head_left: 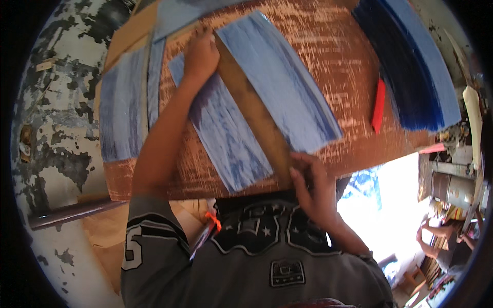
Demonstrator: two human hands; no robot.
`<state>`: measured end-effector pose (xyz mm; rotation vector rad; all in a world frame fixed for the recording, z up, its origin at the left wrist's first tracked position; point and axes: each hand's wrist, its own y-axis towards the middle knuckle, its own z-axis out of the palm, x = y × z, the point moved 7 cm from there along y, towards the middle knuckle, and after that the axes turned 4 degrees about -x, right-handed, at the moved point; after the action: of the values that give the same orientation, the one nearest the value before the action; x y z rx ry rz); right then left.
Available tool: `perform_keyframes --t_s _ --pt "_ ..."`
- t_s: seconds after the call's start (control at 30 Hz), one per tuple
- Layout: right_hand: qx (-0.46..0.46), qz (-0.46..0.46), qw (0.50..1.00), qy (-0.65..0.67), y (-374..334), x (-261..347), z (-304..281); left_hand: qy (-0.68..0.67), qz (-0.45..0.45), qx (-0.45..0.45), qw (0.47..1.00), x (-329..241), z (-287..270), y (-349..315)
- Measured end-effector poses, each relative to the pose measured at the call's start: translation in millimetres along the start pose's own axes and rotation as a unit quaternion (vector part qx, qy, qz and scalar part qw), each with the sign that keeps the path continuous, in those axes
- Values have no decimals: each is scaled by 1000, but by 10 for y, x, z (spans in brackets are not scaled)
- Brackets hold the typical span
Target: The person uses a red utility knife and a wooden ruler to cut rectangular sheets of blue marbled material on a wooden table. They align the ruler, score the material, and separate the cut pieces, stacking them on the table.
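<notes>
A flat brown strip, like a wooden straightedge (pixel 251 102), lies slantwise over a blue-streaked painted sheet (pixel 280 82), whose surface shows on both sides of it. At the strip's far end my left hand (pixel 202 56) is closed on it, the fingertips partly hidden. Close to my body, my right hand (pixel 314 187) grips the near end between thumb and fingers. Beneath the sheet is a scratched brown tabletop (pixel 344 61). A slim red tool (pixel 379 106), its kind unclear, rests on the table to the right.
Dark and light blue painted sheets (pixel 411 66) hang over the table's right side. More blue-streaked sheets (pixel 123 108) lie at the left, beside brown board (pixel 131 31). A peeling wall (pixel 67 128) stands left. Another person (pixel 449 241) sits at the lower right, beyond a bright opening.
</notes>
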<state>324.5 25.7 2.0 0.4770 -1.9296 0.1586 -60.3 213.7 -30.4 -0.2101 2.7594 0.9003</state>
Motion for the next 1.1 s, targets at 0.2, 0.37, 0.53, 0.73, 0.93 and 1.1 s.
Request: perform_keyframes --t_s 0.2,0.37,0.53,0.73,0.93,1.1 --pt "-20 -15 998 -51 -54 -15 11 42 12 9 999 -10 -6 43" --pt "-38 -64 992 -97 -73 26 27 -11 12 10 1000 249 80 77" --pt "-43 -95 988 -110 -64 31 46 -23 -19 39 999 197 26 90" --pt "-3 -56 994 -98 -55 22 52 -19 26 12 999 170 -17 66" --pt "-21 -61 994 -88 -42 6 32 -9 29 10 999 172 10 81" --pt "-46 -92 991 -86 -27 2 31 -19 18 12 1000 158 2 66"
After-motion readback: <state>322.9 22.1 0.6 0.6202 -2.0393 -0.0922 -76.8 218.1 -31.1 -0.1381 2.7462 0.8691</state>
